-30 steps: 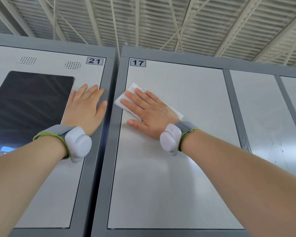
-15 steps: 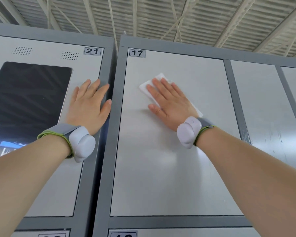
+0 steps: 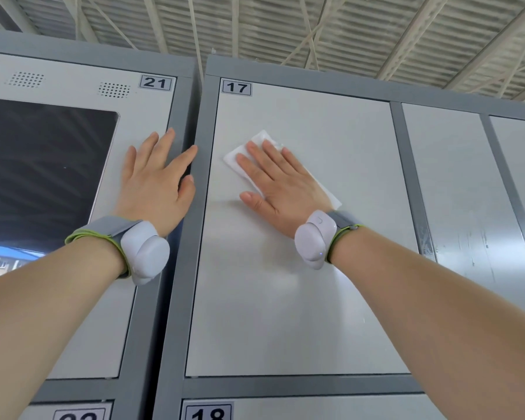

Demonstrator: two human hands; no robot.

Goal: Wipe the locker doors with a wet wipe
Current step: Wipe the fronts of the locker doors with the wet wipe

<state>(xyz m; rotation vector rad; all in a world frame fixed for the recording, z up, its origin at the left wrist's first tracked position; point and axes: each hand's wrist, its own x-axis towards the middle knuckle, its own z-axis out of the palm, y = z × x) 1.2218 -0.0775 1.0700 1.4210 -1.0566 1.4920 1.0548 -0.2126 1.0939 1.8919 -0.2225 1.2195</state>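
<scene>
Locker door 17 (image 3: 300, 298) is a pale grey panel in a darker grey frame. My right hand (image 3: 281, 189) lies flat on its upper left part, fingers straight, pressing a white wet wipe (image 3: 235, 157) against the door. Corners of the wipe stick out above my fingertips and beside my wrist. My left hand (image 3: 155, 183) rests flat with spread fingers on the right side of door 21 (image 3: 155, 116), its fingertips reaching the frame between the two doors. It holds nothing.
Door 21 carries a dark screen (image 3: 40, 177) and two speaker grilles. More locker doors (image 3: 461, 192) continue to the right, and doors 18 (image 3: 315, 410) and 22 sit below. A ribbed metal ceiling (image 3: 285, 28) runs overhead.
My right hand slid the wipe right across door 17, then back left and slightly down. The left hand stayed planted on door 21. The view dropped a little, showing door 18.
</scene>
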